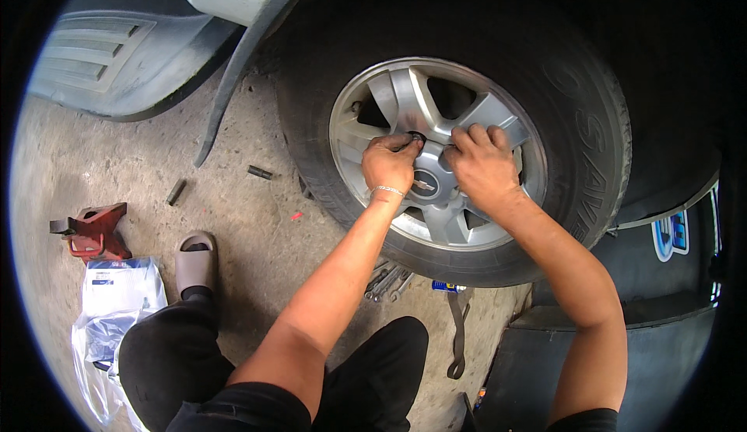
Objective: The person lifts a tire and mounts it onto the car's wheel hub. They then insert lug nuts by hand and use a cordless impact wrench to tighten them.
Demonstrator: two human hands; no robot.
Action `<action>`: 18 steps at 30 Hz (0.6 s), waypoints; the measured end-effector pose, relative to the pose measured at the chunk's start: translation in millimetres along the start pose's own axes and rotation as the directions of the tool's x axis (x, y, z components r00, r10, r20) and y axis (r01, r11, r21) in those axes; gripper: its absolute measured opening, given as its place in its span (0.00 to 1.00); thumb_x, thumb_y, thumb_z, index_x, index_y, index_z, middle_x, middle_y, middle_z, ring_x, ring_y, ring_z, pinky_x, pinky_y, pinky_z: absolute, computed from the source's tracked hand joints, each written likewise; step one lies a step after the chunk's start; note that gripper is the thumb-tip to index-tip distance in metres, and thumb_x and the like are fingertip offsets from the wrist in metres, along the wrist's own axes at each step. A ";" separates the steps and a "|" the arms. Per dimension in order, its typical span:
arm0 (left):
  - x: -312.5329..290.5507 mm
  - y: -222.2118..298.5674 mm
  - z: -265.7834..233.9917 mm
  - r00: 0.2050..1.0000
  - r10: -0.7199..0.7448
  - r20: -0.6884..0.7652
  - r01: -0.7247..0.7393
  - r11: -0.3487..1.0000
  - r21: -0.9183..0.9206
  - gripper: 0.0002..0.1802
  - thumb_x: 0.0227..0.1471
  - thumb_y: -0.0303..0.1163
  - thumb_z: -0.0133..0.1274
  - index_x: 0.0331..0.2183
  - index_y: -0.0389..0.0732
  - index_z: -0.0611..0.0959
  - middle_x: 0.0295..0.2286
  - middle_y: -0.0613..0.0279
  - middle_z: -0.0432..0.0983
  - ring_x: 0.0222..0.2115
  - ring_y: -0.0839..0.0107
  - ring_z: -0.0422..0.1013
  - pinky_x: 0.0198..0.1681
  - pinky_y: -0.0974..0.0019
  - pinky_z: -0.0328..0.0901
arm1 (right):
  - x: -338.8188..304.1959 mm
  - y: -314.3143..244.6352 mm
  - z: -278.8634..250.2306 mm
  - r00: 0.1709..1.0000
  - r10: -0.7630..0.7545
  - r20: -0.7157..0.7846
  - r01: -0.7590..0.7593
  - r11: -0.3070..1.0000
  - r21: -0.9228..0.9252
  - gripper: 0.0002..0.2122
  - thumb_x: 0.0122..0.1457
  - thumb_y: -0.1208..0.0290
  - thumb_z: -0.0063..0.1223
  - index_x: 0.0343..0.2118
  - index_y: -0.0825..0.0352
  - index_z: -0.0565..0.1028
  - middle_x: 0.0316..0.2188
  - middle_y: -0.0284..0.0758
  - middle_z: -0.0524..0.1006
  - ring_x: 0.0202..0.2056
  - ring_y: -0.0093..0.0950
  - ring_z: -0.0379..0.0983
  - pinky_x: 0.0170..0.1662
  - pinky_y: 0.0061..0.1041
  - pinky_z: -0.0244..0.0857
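A large black tyre (311, 113) on a silver spoked wheel (449, 223) stands in front of me, with a round centre cap (422, 185) in its middle. My left hand (389, 166) is closed at the hub, just above the cap. Its thumb and fingertips pinch a small dark piece, apparently a lug nut (418, 138), at a lug hole. To the right, my right hand (484, 166) has its fingers curled and pressed against the hub near another lug hole. Whatever its fingertips hold, if anything, is hidden.
Two dark sockets (177, 191) lie on the concrete at left, near a red jack stand (99, 232) and a white box (117, 286) in clear plastic. Wrenches (387, 281), a blue can (445, 286) and a dark strap (457, 338) lie below the tyre. A running board (117, 54) juts in at upper left.
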State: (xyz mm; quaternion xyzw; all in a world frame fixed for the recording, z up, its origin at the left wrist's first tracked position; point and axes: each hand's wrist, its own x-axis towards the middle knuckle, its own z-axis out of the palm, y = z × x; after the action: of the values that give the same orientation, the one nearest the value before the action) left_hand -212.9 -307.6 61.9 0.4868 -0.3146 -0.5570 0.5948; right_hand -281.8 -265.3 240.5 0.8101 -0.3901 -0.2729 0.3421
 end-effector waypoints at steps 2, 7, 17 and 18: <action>2.1 -2.8 -0.4 0.998 -0.039 0.048 0.044 0.995 -0.090 0.16 0.47 0.33 0.71 0.35 0.32 0.89 0.34 0.51 0.86 0.34 0.67 0.81 0.41 0.68 0.72 | 0.8 6.0 -1.5 0.999 -0.044 -0.014 0.044 0.999 0.020 0.09 0.52 0.67 0.55 0.35 0.56 0.84 0.40 0.26 0.74 0.45 0.27 0.70 0.53 0.33 0.61; -0.3 -3.3 -1.3 0.990 -0.099 0.104 0.115 0.981 -0.155 0.16 0.48 0.29 0.70 0.38 0.29 0.88 0.35 0.54 0.86 0.35 0.73 0.80 0.41 0.71 0.72 | -2.1 16.4 -3.0 0.994 -0.105 -0.034 0.106 0.994 0.031 0.10 0.54 0.67 0.53 0.36 0.55 0.85 0.41 0.24 0.74 0.45 0.26 0.69 0.54 0.34 0.61; -1.9 -5.4 -2.7 0.968 -0.196 0.153 0.237 0.915 -0.327 0.16 0.47 0.29 0.72 0.36 0.28 0.87 0.32 0.57 0.85 0.31 0.77 0.77 0.38 0.73 0.71 | 4.1 19.8 0.9 0.998 -0.063 -0.016 0.065 0.991 0.120 0.07 0.54 0.67 0.55 0.33 0.53 0.84 0.42 0.25 0.73 0.47 0.25 0.69 0.54 0.33 0.62; -1.0 -7.2 -1.8 0.970 -0.189 0.154 0.233 0.907 -0.350 0.16 0.47 0.29 0.72 0.36 0.28 0.87 0.32 0.57 0.85 0.31 0.77 0.77 0.38 0.73 0.71 | 4.2 19.8 1.0 0.998 -0.059 -0.015 0.061 0.989 0.131 0.07 0.54 0.67 0.55 0.33 0.52 0.84 0.43 0.25 0.73 0.48 0.25 0.69 0.54 0.33 0.62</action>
State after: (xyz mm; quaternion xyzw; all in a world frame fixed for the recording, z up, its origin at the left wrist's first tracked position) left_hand -214.0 -305.6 54.7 0.3653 -0.1849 -0.6944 0.5918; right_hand -289.0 -278.3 254.4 0.8437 -0.3809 -0.2523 0.2817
